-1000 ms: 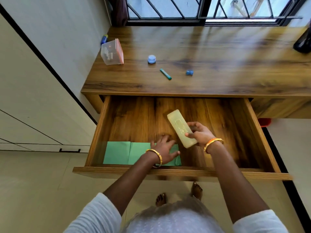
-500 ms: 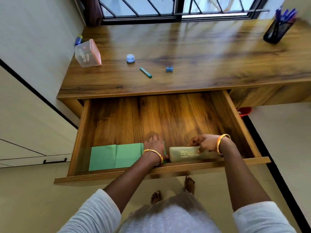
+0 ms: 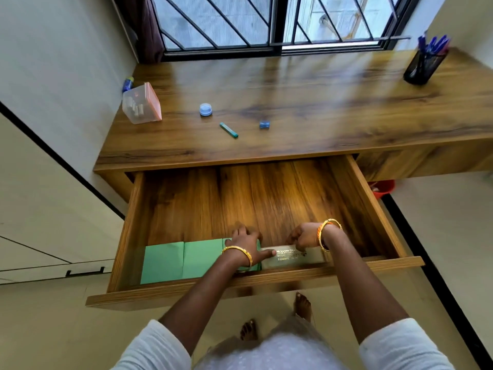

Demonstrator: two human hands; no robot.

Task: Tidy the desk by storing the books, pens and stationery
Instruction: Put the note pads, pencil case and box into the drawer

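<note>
We see the case [image 3: 293,256] lying flat at the front of the open drawer [image 3: 373,204], just beside the green books [image 3: 181,260]. Our right hand [image 3: 305,236] grips its top edge with curled fingers, while our left hand [image 3: 246,243] rests flat on the books, thumb touching the case. A jar [image 3: 205,109], green stick [image 3: 228,130] and sharpener [image 3: 264,124] lie on the counter [image 3: 320,108].

One head-worn wide-angle view only, so nothing is shared with a second camera; it looks forward and steeply down from above the person's chest; the open drawer [image 3: 266,198] sits near, mid-frame; the desk [image 3: 306,102] runs beyond it to the window [image 3: 266,20] at top; floor and bare feet lie at the bottom edge
</note>
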